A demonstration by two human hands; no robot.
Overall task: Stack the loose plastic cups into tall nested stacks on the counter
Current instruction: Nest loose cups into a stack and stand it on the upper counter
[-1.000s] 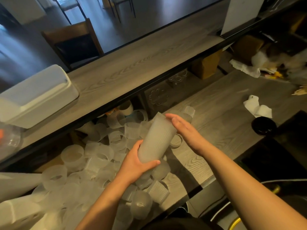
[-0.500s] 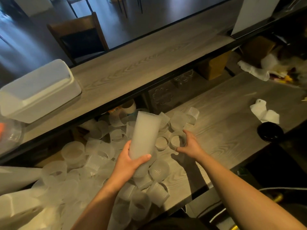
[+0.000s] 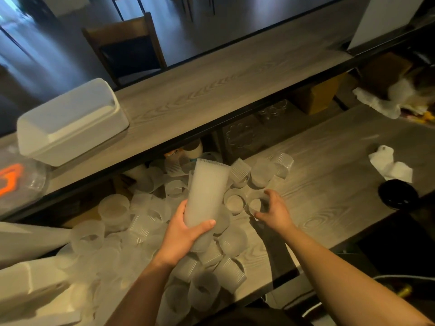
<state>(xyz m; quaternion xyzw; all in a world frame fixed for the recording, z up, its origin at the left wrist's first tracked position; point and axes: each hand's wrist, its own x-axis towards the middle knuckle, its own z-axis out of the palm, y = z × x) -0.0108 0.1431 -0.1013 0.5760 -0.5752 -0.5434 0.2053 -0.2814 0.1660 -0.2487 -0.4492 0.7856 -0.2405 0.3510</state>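
Over the lower counter (image 3: 329, 184): nested stack (image 3: 207, 194) of frosted plastic cups, held in the air, open end up, tilted slightly right. Left hand (image 3: 181, 236) wrapped around its lower part, thumb across the front, fingers closed behind. Just right of the stack: single loose cup (image 3: 256, 203) upright on the wood, mouth up. Right hand (image 3: 275, 210) curled around that cup from the right, fingers narrow and touching its wall; firm grip or light contact, cannot tell, blur there. Second upright cup (image 3: 235, 201) between stack and right hand, touching neither hand. Below and left of the stack: dense heap of loose cups (image 3: 131, 227), some upright, many on their sides, spread to the near edge. A few more tipped cups (image 3: 266, 170) behind the right hand. At far left: longer stacks lying down (image 3: 28, 241), frosted, partly cut off by the frame edge. Further right on the counter: crumpled white paper (image 3: 390, 165), and just beside it a black round object (image 3: 397, 194) near the counter edge. On the raised shelf (image 3: 211, 90) behind: white lidded box (image 3: 70, 123) at left, and a clear container with orange marking (image 3: 14, 180) at the frame edge. Beyond the shelf: dark wooden chair (image 3: 127, 48).
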